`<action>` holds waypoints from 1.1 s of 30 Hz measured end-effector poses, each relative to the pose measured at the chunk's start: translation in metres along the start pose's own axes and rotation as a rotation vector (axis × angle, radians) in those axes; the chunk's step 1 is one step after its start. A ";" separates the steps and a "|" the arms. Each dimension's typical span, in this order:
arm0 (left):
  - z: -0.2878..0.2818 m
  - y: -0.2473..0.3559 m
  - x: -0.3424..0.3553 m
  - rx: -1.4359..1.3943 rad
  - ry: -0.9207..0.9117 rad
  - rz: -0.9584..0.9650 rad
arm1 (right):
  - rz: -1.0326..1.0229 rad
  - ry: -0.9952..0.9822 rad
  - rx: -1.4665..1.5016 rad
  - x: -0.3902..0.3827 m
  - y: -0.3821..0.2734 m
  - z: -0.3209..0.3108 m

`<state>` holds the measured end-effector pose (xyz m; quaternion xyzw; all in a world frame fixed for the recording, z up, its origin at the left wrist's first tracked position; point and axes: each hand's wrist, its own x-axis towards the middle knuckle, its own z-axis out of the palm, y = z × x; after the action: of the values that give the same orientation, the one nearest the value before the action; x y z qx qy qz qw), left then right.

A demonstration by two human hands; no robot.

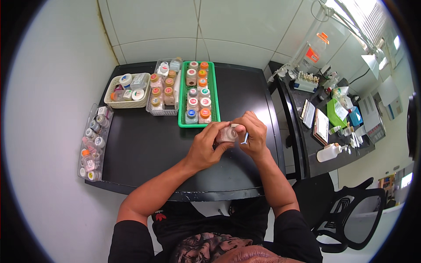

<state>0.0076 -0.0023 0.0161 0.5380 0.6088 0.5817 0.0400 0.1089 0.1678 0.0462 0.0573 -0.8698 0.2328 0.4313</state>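
Above the right part of the black table (pixel 144 153), my left hand (pixel 203 147) is wrapped round a small see-through bottle (pixel 226 134) with pinkish contents. The bottle is tilted, its round end facing my right hand (pixel 255 136). My right fingers are closed beside that end. A small white piece (pixel 235 126) shows at my right fingertips; I cannot tell whether it is a cap. Out of the same hand sticks a thin light-blue and white tool (pixel 244 139) with a forked-looking end. Just beyond my hands stands a green basket (pixel 180 118) holding several capped jars.
Left of the green basket are a clear bin (pixel 163 112) of jars and a cream basket (pixel 127 105) of containers. A clear tray (pixel 93 173) of bottles lines the left edge. At right, a side desk (pixel 309 151) carries a white squeeze bottle (pixel 329 153); a black chair (pixel 346 215) stands below it.
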 end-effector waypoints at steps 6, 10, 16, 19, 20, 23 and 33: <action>0.012 -0.013 -0.009 -0.103 -0.076 0.048 | 0.092 0.085 0.009 -0.004 0.000 -0.003; 0.007 -0.020 -0.007 -0.138 -0.030 0.049 | 0.155 0.219 0.021 0.005 -0.009 -0.012; 0.002 -0.017 -0.001 -0.141 0.075 0.021 | 0.025 0.308 -0.152 0.010 -0.020 -0.026; 0.004 -0.016 -0.001 -0.220 0.128 -0.064 | -0.135 0.414 0.046 0.009 -0.018 -0.023; 0.003 -0.019 -0.001 -0.183 0.129 -0.060 | -0.172 0.434 0.058 0.008 -0.017 -0.021; 0.000 -0.018 0.001 -0.105 0.140 -0.052 | -0.214 0.405 0.058 0.003 -0.024 -0.017; -0.001 -0.012 0.005 -0.066 0.166 -0.001 | -0.179 0.278 0.066 0.003 -0.035 -0.006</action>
<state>-0.0025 0.0032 0.0099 0.4862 0.5907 0.6439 0.0074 0.1221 0.1397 0.0637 0.1159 -0.7850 0.2277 0.5644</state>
